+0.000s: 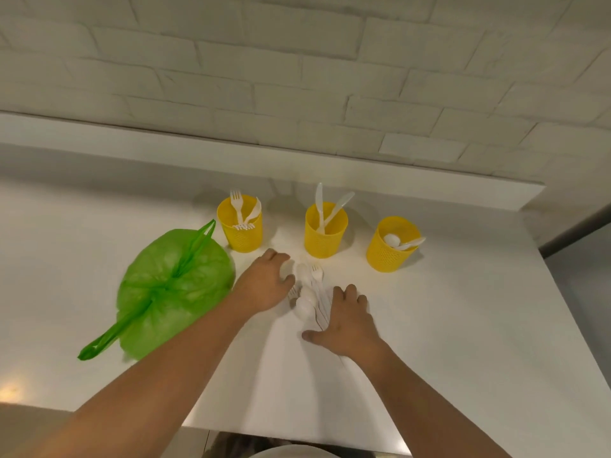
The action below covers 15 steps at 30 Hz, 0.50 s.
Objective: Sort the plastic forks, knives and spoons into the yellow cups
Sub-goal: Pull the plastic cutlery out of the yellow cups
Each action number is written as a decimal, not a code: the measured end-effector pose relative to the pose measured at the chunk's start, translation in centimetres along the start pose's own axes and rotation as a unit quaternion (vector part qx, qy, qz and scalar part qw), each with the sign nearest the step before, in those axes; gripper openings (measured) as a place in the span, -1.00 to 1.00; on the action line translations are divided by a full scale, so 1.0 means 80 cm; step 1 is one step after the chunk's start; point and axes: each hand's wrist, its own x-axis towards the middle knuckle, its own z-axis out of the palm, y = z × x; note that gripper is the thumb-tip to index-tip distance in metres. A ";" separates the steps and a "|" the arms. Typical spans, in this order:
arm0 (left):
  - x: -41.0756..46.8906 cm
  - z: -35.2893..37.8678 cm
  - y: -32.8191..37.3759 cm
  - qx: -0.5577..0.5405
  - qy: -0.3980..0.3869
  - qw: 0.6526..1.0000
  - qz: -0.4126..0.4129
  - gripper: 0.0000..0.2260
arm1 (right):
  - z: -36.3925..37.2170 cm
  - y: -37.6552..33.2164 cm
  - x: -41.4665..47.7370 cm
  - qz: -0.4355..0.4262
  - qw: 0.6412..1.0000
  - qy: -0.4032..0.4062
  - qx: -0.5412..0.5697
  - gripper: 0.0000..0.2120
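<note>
Kitchen-like room, white counter (429, 342), white brick wall (297, 61)

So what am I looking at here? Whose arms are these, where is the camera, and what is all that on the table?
No machine here: these are a person's bare arms, filmed by one camera worn on their head, looking down. On the white table stand three yellow cups. Forks show in the left cup, knives in the middle cup and spoons in the right cup. A green bag lies to the left. Between the hands lies a pile of loose white cutlery. The right hand rests open on it. The left hand curls over its edge; whether it grips a piece I cannot tell.
</note>
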 end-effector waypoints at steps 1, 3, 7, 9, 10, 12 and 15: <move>0.009 0.004 0.002 0.014 -0.025 0.999 0.017 -0.50 | 0.002 0.007 -0.007 0.006 1.000 0.002 0.008 -0.03; 0.023 0.012 0.005 0.045 -0.062 0.995 0.056 -0.46 | 0.009 0.021 -0.019 0.010 1.000 -0.005 0.010 -0.05; 0.034 0.018 0.012 0.082 -0.076 0.987 0.116 -0.58 | 0.015 0.036 -0.026 -0.018 1.000 -0.009 0.024 -0.26; 0.034 0.016 0.015 0.058 -0.076 0.987 0.127 -0.63 | 0.011 0.034 -0.024 -0.034 0.999 -0.005 0.032 -0.36; 0.033 0.016 0.015 0.039 -0.078 0.989 0.122 -0.65 | 0.008 0.033 -0.023 -0.037 0.999 -0.009 0.033 -0.38; 0.034 0.018 0.016 0.001 -0.065 0.992 0.110 -0.62 | 0.005 0.032 -0.020 -0.038 0.998 -0.018 0.036 -0.34; 0.034 0.018 0.027 -0.013 -0.073 0.992 0.102 -0.56 | 0.002 0.034 -0.018 -0.027 0.998 -0.027 0.046 -0.26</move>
